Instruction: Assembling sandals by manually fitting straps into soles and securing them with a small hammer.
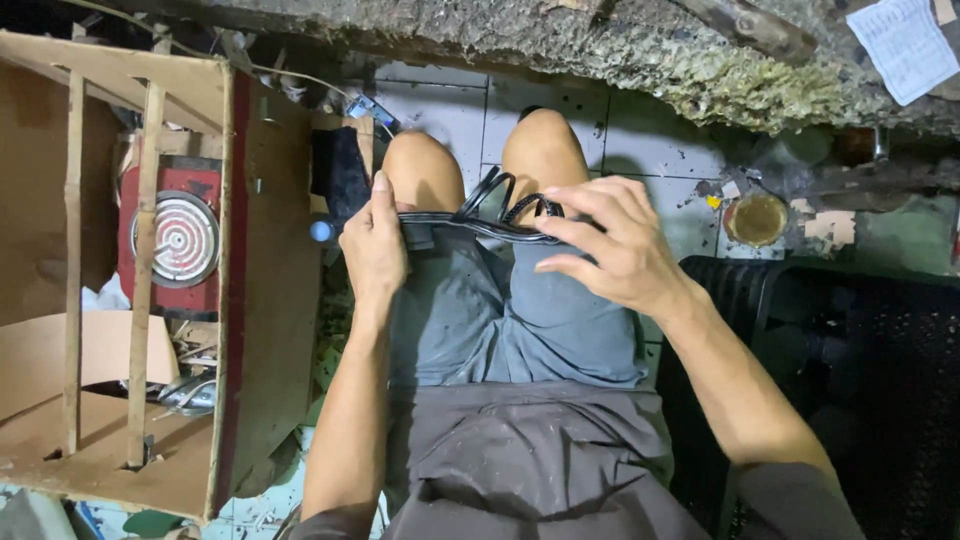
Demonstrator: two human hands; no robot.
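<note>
I sit with my knees out in front, in grey shorts. Both hands hold a black cable (490, 225) stretched across my thighs. My left hand (373, 245) grips one end of it near the left knee, thumb up. My right hand (612, 240) pinches the looped part of the cable over the right knee, where the strands curl upward. A small blue tip (321, 231) shows just left of my left hand.
A wooden frame box (225, 280) stands at the left, with a red round-coil hotplate (175, 240) inside. A black plastic crate (850, 380) sits at the right. A rough concrete ledge (700, 60) runs ahead, with a small round tin (757, 219) on the tiled floor.
</note>
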